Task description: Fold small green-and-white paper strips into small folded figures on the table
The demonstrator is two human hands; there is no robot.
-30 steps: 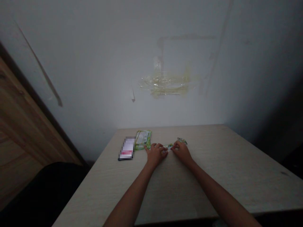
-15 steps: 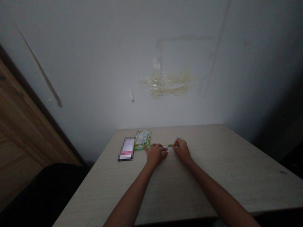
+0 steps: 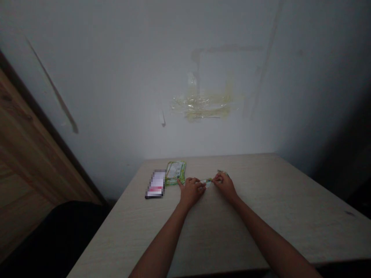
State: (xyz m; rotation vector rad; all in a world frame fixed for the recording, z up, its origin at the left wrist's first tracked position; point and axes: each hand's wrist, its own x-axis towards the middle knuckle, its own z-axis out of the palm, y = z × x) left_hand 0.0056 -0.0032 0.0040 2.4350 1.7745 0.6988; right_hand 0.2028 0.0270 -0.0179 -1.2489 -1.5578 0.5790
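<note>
Between my hands, on the table, lies a green and white printed packet (image 3: 208,180), partly hidden under the fingers. My left hand (image 3: 191,193) rests over its left part, fingers spread and thumb out to the left. The thumb and fingers of my right hand (image 3: 226,188) are closed in a pinch on the packet's right part, and a pale piece shows just beyond the knuckles. Whether that piece belongs to the same packet cannot be made out. Beside my left thumb are green printed packets (image 3: 176,170), seemingly stacked.
A phone (image 3: 155,185) with a blurred screen lies left of the green packets. The pale wooden table (image 3: 214,235) meets a wall (image 3: 130,96) with clear tape (image 3: 203,106) stuck on it. At the lower left are wooden boards (image 3: 20,143) and a dark object (image 3: 66,235).
My right hand has shifted slightly, and more of the packet shows between the hands. My left hand stays spread in the same place. The camera view has moved a little.
</note>
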